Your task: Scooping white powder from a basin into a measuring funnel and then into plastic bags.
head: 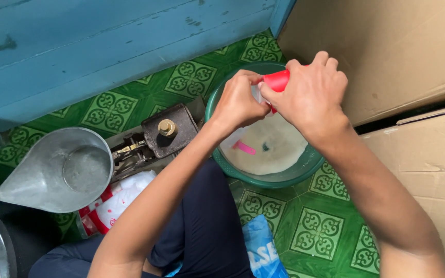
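Though largely hidden by both gripping hands, left hand [238, 103] and right hand [312, 92], red plastic container [277, 81] sits above round green basin [284, 177] of milky liquid

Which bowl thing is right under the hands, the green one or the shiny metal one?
The green basin with whitish liquid in it, beside the cardboard boxes. The metal jug sits apart, far left of both hands.

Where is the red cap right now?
In the head view, the red cap sits upper centre-right, gripped between the left hand and right hand, directly above the green basin of whitish liquid, near the cardboard boxes.
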